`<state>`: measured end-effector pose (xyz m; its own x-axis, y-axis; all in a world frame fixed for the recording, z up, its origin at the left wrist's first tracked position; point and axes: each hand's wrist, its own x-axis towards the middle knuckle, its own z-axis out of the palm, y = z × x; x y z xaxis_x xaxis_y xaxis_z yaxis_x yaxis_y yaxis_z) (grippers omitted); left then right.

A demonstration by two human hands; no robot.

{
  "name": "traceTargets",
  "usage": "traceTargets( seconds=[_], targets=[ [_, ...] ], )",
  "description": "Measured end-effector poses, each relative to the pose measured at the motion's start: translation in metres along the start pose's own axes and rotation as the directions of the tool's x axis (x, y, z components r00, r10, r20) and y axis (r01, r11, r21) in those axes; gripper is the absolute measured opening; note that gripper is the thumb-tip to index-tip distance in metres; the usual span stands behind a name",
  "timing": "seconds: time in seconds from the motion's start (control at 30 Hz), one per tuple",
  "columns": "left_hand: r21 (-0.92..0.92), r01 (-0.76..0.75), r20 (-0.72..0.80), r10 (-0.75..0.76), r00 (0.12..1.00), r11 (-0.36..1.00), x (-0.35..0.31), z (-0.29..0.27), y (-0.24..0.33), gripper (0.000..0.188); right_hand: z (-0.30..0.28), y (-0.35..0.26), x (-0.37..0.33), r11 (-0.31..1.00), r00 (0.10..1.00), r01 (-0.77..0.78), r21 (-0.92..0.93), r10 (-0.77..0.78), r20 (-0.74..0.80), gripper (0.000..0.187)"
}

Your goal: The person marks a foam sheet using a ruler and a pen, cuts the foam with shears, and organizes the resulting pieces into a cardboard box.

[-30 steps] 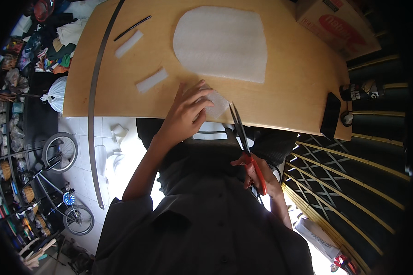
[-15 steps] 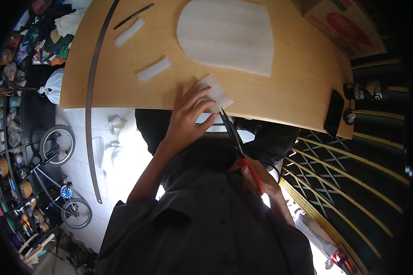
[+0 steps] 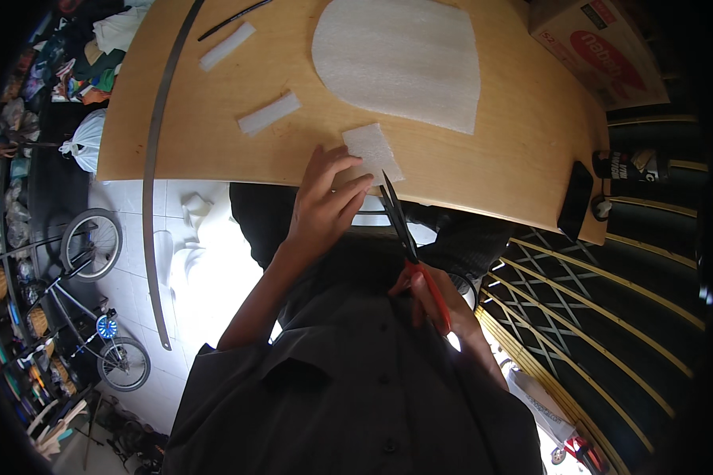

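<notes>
A small white foam sheet piece (image 3: 375, 149) lies at the near edge of the table. My left hand (image 3: 325, 194) has its fingers bent onto the piece's near left corner, thumb and forefinger close together at its edge. My right hand (image 3: 436, 297) grips scissors (image 3: 406, 237) with red handles and dark blades. Their blades are slightly apart, and one tip overlaps the foam piece beside my left fingertips. Farther off lie two narrow white foam strips (image 3: 269, 113) and a large foam sheet (image 3: 400, 63) with a rounded left side.
The wooden table (image 3: 523, 170) carries a dark pen (image 3: 234, 20), a long metal strip (image 3: 152, 158) overhanging the near edge, a cardboard box (image 3: 598, 51), a black phone (image 3: 576, 200) and a dark can (image 3: 622, 165). A bicycle (image 3: 95, 297) stands on the floor at left.
My left fingers have drawn together and slid down to the piece's near corner. The foam piece has turned a little and shows more. The scissors' tip has risen slightly over it.
</notes>
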<state>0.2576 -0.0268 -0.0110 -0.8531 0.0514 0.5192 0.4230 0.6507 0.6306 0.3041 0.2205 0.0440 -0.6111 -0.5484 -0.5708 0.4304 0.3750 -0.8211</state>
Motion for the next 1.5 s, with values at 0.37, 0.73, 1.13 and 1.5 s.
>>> traceTargets(
  seconds=[0.37, 0.73, 1.13, 1.5],
  targets=[
    [0.042, -0.08, 0.019, 0.079, 0.997, 0.996, -0.002, 0.005, 0.007, 0.027, 0.014, -0.009, 0.007, 0.998, 0.997, -0.015, -0.068, 0.01, -0.073, 0.074],
    [0.15, -0.034, 0.037, 0.028, 0.999, 0.988, -0.005, 0.001, 0.016, 0.027, 0.015, -0.007, 0.011, 0.998, 0.994, -0.043, -0.054, 0.038, -0.105, 0.07],
    [-0.501, 0.671, 0.285, -0.627, 0.725, 0.547, 0.003, 0.0, 0.034, 0.02, 0.024, 0.018, 0.014, 0.979, 0.977, 0.153, -0.133, -0.17, -0.127, 0.067],
    [-0.589, 0.678, 0.405, -0.566, 0.718, 0.439, 0.023, -0.009, 0.052, 0.025, 0.028, 0.001, 0.015, 0.958, 0.943, 0.149, -0.247, -0.212, -0.255, 0.027]
  ],
)
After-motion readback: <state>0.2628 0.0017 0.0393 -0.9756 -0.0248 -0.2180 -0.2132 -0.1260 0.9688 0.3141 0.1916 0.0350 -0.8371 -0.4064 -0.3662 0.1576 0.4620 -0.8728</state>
